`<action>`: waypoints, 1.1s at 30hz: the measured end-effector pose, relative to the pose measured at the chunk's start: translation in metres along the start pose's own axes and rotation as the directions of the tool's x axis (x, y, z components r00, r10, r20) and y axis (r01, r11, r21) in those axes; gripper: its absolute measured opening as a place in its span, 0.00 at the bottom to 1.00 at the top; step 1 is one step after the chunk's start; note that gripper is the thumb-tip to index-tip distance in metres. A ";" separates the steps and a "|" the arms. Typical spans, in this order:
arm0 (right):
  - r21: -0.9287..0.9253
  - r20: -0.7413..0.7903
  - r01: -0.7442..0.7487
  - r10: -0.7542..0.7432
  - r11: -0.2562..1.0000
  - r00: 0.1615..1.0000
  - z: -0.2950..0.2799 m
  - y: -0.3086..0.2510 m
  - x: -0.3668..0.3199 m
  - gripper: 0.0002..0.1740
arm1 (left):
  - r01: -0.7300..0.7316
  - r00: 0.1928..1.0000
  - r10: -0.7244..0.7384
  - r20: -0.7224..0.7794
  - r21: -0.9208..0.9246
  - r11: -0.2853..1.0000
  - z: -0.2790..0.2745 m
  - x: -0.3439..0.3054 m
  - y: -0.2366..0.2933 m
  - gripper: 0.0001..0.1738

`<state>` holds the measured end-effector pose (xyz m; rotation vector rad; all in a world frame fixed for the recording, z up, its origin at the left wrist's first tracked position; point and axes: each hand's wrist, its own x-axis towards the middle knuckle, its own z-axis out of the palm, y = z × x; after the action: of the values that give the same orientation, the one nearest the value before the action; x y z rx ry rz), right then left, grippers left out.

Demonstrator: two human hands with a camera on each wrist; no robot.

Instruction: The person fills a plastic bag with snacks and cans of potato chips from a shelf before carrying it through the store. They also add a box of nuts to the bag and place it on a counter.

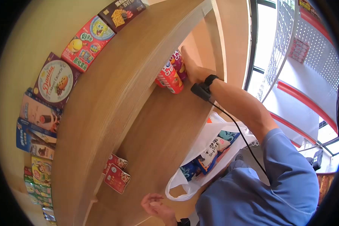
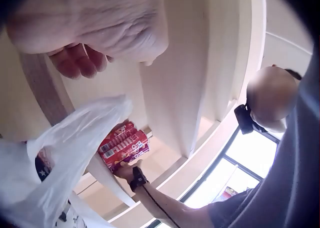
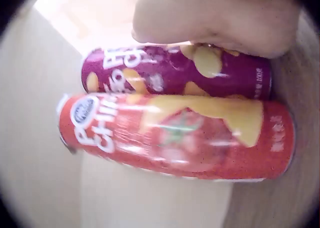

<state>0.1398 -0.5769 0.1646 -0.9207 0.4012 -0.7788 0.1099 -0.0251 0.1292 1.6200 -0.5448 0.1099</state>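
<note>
My right hand (image 1: 192, 69) reaches into the shelf bay, against the side of a purple potato chip can (image 3: 177, 75). Its fingers are mostly hidden, so I cannot tell whether they curl round the can. Close beside the purple can stands a red chip can (image 3: 180, 138) with a tomato picture, upright on the shelf board. Part of another red can (image 1: 160, 83) shows behind it in the head view. My left hand (image 1: 158, 206) hangs in front of the shelf, fingers loosely bent, holding nothing. Two red snack packs (image 1: 116, 177) lie on the shelf nearest that hand.
A white plastic bag (image 1: 177, 192) with snack packets (image 1: 211, 150) hangs or rests at the shelf's front edge. Boxed snacks, among them a Danisa box (image 1: 56, 83), line the upper board (image 1: 101, 94). A dark cable (image 1: 239, 130) runs along my right arm.
</note>
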 end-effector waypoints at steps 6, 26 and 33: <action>-0.075 0.042 0.017 -0.014 0.997 0.999 0.001 0.019 0.024 0.50 | 0.116 0.989 -0.110 0.097 -0.056 0.992 0.036 0.046 0.015 0.29; -0.379 0.108 0.035 0.007 0.925 0.994 0.029 -0.011 -0.030 0.48 | 0.014 0.752 0.030 0.659 -0.062 0.998 0.285 0.231 0.002 0.64; -0.443 0.196 0.040 0.053 0.896 0.979 0.017 0.003 -0.015 0.49 | -0.017 0.795 0.099 0.598 -0.141 0.990 0.289 0.233 -0.017 0.61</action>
<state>0.1418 -0.5552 0.1713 -1.4170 0.4091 -0.5855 0.2509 -0.3671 0.1642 1.4949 -1.0741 -0.4126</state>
